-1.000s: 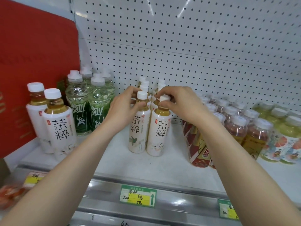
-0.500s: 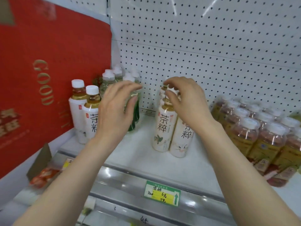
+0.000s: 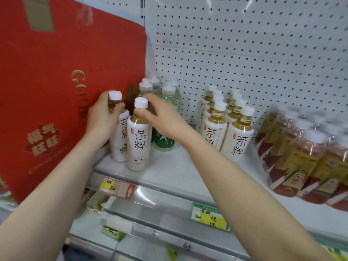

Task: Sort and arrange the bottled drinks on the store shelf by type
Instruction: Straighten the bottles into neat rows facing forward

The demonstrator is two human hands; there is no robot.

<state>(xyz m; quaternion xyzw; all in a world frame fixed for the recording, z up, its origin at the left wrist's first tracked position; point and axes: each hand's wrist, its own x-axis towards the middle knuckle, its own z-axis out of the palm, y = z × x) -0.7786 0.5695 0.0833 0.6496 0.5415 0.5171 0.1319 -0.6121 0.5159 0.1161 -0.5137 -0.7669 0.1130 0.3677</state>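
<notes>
Left hand (image 3: 101, 121) clasps the neck of the rear tea btl (image 3: 120, 146), fingers curled just under its white screw cap. Right hand (image 3: 163, 119) pinches the neck of the front tea btl (image 3: 139, 146) btwn thumb and fingers. Both btls stand upright and touching near the left front corner of the smooth white shelf (image 3: 175, 172). They sit tight beside a glossy red gift carton (image 3: 47, 91) w/ gold lettering, which walls off the left side.

Each btl is clear plastic, w/ amber liquid at the shoulder and a matte white sleeve w/ black characters below. Just behind them stand green-tinted clear btls (image 3: 167, 142) w/ white caps. To the right, across a bare strip of shelf, two neat rows of matching tea btls (image 3: 214, 132) run back to the white pegboard (image 3: 244, 53). Farther right sit shrink-wrapped packs (image 3: 301, 157) of red-and-gold-labelled btls, their film crinkled and shiny.

A clear plastic rail along the shelf's front edge carries a green-and-yellow price tag (image 3: 210, 216) and a red price tag (image 3: 116, 187). Open room: the strip btwn the held pair and the rows, plus the shelf front.
</notes>
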